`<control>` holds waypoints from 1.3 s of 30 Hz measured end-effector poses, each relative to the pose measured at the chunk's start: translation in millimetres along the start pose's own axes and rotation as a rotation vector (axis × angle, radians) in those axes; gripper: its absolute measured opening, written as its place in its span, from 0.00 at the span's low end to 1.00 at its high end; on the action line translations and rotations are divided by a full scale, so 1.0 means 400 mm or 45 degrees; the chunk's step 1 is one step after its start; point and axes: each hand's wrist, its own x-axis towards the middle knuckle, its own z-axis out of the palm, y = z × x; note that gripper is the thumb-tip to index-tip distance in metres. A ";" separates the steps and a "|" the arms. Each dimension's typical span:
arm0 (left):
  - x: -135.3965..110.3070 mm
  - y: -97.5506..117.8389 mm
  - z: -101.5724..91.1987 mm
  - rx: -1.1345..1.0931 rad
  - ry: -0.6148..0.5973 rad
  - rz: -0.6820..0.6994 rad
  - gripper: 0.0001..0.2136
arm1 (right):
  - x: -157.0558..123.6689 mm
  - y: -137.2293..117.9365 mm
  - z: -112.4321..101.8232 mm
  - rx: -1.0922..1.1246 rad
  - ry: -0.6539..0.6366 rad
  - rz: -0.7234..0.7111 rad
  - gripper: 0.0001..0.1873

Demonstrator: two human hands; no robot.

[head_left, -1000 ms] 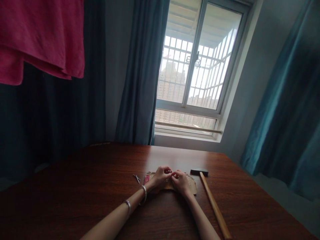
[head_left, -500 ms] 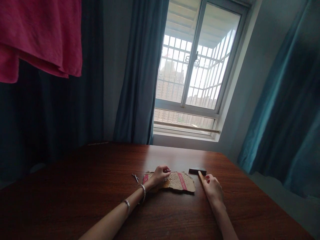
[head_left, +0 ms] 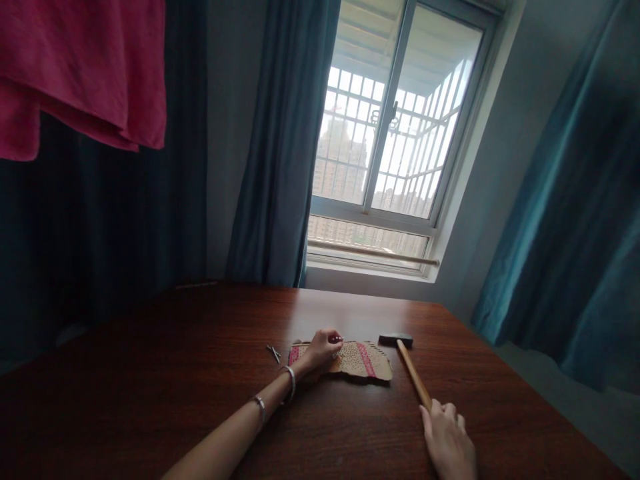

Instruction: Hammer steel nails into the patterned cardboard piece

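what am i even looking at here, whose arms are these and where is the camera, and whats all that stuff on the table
There is no machine here. The arms belong to a person wearing a camera on their head, so you see roughly what they see, looking forward and down over a brown wooden table.

The left hand, with bracelets on its wrist, rests on a tan punched sheet with pink stripes, fingers curled. Whether it pinches something is too small to tell.

The right hand lies on the near end of a hammer with a wooden handle and a dark head. A firm grip cannot be confirmed.

Small metal pieces lie left of the sheet. Behind are a window, blue curtains and a hanging pink cloth.
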 end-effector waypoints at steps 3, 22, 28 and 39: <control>-0.002 -0.001 0.000 0.000 0.006 0.002 0.09 | 0.014 0.010 -0.015 0.189 -0.081 0.092 0.19; -0.002 -0.004 0.001 0.050 0.004 -0.015 0.08 | 0.005 -0.118 -0.219 2.155 -1.111 0.431 0.25; -0.002 -0.003 0.001 0.017 0.000 -0.002 0.07 | -0.002 -0.141 -0.222 2.146 -1.095 0.426 0.26; -0.005 0.009 -0.004 0.016 -0.001 -0.051 0.06 | -0.003 -0.142 -0.239 2.125 -1.114 0.407 0.28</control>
